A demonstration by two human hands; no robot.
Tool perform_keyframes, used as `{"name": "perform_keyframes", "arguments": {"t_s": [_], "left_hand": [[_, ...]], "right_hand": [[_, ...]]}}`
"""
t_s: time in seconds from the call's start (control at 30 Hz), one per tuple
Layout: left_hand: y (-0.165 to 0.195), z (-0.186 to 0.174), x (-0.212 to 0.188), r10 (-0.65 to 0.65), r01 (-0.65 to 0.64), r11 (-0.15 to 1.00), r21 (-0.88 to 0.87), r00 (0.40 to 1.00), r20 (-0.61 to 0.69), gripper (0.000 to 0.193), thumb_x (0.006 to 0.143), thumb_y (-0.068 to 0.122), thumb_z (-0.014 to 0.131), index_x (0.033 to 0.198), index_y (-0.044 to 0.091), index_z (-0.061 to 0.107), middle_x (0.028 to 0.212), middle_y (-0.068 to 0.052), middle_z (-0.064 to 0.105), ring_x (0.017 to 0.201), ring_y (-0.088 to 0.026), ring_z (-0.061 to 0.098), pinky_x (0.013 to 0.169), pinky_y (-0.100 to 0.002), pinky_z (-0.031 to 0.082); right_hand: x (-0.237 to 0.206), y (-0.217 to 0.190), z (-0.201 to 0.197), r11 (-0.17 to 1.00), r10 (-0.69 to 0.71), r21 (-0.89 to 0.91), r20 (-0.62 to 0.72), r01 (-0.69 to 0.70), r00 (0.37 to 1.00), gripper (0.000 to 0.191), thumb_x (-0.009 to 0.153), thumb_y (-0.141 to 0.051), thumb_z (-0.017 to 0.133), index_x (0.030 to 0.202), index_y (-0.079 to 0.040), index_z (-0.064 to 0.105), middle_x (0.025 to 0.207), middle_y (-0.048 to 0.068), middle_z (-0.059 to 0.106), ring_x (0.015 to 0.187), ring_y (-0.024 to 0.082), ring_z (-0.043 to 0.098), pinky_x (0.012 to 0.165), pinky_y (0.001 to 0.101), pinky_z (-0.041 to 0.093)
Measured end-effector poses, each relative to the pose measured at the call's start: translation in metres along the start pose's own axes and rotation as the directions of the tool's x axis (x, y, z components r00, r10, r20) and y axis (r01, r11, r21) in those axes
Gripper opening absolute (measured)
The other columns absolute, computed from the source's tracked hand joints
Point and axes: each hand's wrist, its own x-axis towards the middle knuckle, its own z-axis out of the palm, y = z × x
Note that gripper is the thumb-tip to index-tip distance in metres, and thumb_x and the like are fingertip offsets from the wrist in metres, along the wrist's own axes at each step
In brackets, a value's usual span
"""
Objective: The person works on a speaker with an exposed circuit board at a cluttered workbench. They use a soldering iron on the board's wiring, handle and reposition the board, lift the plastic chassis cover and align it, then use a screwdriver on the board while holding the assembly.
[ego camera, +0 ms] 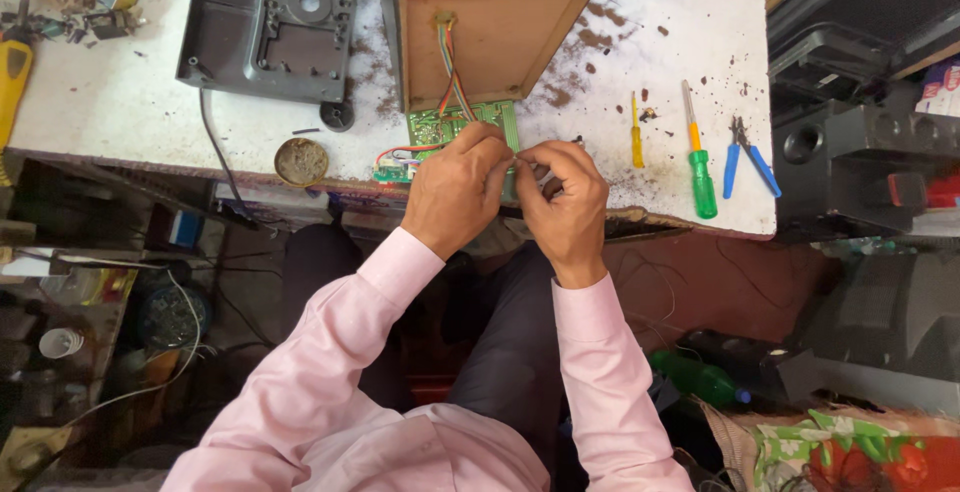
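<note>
Your left hand (pixel 455 187) and right hand (pixel 565 202) are both pinched shut on the near edge of the green board (pixel 450 124) at the table's (pixel 120 102) near rim, wired to the wooden box (pixel 490 37) behind — light, stiff, fragile, so keep to its edges.

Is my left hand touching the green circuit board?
Touching. The head view shows the left hand lying over the green circuit board's near edge, fingers pressed onto it.
</note>
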Motion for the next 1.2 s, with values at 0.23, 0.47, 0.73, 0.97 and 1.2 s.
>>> {"name": "perform_keyframes", "arguments": {"t_s": [0.23, 0.47, 0.73, 0.97, 1.2], "left_hand": [[-0.010, 0.003, 0.000, 0.010, -0.010, 1.000, 0.020, 1.000, -0.001, 0.003, 0.092, 0.004, 0.063, 0.096, 0.004, 0.063, 0.107, -0.014, 0.064, 0.091, -0.038, 0.068, 0.078, -0.047, 0.055], [-0.007, 0.001, -0.004, 0.036, -0.033, 0.999, 0.041, 0.997, -0.064, 0.009, 0.089, 0.002, 0.061, 0.098, 0.003, 0.062, 0.113, -0.013, 0.063, 0.091, -0.036, 0.068, 0.078, -0.046, 0.055], [-0.010, 0.005, -0.003, 0.050, -0.049, 0.999, 0.021, 0.999, -0.008, 0.014, 0.085, -0.001, 0.060, 0.098, 0.001, 0.061, 0.116, -0.019, 0.061, 0.099, -0.043, 0.066, 0.085, -0.048, 0.055], [0.007, -0.001, 0.003, 0.000, 0.001, 1.000, -0.020, 1.000, 0.031, 0.004, 0.095, 0.003, 0.063, 0.098, 0.000, 0.065, 0.110, -0.016, 0.063, 0.090, -0.040, 0.066, 0.076, -0.049, 0.053], [0.012, -0.003, 0.004, -0.019, 0.019, 1.000, -0.006, 1.000, 0.019, 0.003, 0.095, 0.004, 0.065, 0.096, 0.001, 0.065, 0.109, -0.014, 0.064, 0.087, -0.040, 0.066, 0.074, -0.048, 0.053]], "right_hand": [[0.001, 0.009, -0.002, 0.990, -0.102, -0.104, -0.027, 0.098, 0.994, 0.006, 0.094, 0.002, 0.073, 0.099, 0.000, 0.072, 0.100, 0.011, 0.071, 0.080, 0.017, 0.068, 0.065, 0.0272, 0.053], [-0.001, -0.010, -0.014, 0.979, -0.098, -0.196, -0.184, 0.061, 0.978, 0.006, 0.104, -0.004, 0.074, 0.105, 0.002, 0.075, 0.099, 0.011, 0.072, 0.082, 0.018, 0.068, 0.069, 0.0279, 0.052], [0.017, 0.029, -0.066, 0.902, -0.103, -0.430, -0.279, -0.028, 0.955, 0.012, 0.095, -0.006, 0.075, 0.105, 0.001, 0.074, 0.099, 0.014, 0.073, 0.080, 0.024, 0.069, 0.070, 0.0336, 0.055], [0.009, 0.076, -0.082, 0.829, 0.047, -0.520, -0.302, -0.206, 0.952, 0.018, 0.089, -0.014, 0.075, 0.098, 0.001, 0.077, 0.088, 0.016, 0.070, 0.072, 0.028, 0.068, 0.070, 0.0383, 0.055], [0.021, 0.088, -0.072, 0.792, 0.042, -0.576, -0.275, -0.199, 0.961, 0.025, 0.085, -0.022, 0.081, 0.094, 0.001, 0.079, 0.082, 0.017, 0.064, 0.075, 0.030, 0.066, 0.071, 0.0401, 0.052]]}}
